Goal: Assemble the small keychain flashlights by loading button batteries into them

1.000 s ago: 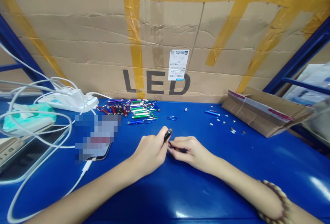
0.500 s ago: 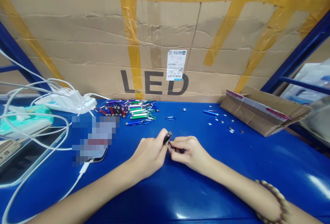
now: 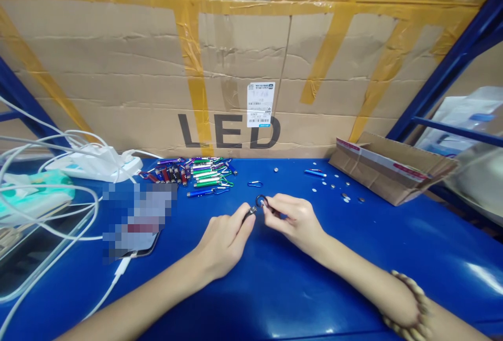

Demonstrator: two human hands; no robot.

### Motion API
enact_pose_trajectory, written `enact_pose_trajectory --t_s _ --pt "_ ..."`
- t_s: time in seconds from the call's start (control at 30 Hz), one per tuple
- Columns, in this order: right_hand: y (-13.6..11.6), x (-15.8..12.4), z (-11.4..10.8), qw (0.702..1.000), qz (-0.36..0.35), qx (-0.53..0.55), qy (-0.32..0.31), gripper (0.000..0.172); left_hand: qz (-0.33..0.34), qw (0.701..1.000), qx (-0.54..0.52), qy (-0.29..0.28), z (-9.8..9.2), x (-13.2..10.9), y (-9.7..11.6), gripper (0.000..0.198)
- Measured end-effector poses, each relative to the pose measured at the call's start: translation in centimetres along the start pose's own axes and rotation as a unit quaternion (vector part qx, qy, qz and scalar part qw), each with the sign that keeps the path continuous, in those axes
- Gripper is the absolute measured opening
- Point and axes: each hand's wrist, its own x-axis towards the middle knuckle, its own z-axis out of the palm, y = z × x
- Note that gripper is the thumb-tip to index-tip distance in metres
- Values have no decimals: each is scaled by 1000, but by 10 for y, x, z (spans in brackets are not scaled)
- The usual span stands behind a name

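My left hand is closed around a small black flashlight, its metal end sticking out past the thumb and pointing right. Just beside it, my right hand pinches a black carabiner, with one curved loop showing near the flashlight's end. Whether the two are linked I cannot tell. Beyond the hands lies a loose blue carabiner on the blue table. Several coloured mini flashlights with carabiners are piled farther back to the left.
At the back right are a blue flashlight, several button cells and an open cardboard tray. On the left sit a phone, white cables, a power strip and a tissue pack. A large taped carton stands behind.
The flashlight in my left hand has tipped lower toward the right. My right hand has risen slightly, and the carabiner's loop now shows between the hands. The view has shifted a little.
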Motion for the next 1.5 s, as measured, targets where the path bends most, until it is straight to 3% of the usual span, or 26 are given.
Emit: enact_pose_trajectory --t_s 0.23,0.57,0.7,0.77,0.83,0.93,1.07,1.17,1.3,1.5 --pt "-3 -2 0 989 -102 -103 18 14 28 1000 7 -6 0 -3 2 27" --pt "-4 0 -2 986 -125 -112 0 19 11 1000 19 17 -5 -3 -1 28" --pt "0 1 -4 992 -50 -66 -94 26 -21 998 64 5 -9 3 -2 28" --pt "5 2 -5 985 7 -59 -163 29 -53 994 99 -10 -9 8 -5 25" --pt "14 4 -10 976 66 -88 -190 30 -75 987 140 -16 -9 12 -10 24" --pt "38 9 -31 957 161 -175 -166 35 -55 972 228 4 -7 16 -22 25" --pt "84 9 -75 902 292 -302 -103 34 -43 934 351 47 -6 19 -33 24" --pt "118 2 -99 888 311 -326 -92 33 -58 915 391 78 -8 18 -36 28" --pt "148 -5 -102 891 310 -306 -128 30 -64 896 426 110 -13 16 -33 42" --pt "167 6 -97 887 343 -259 -170 20 1 916 355 186 -15 16 -27 29"
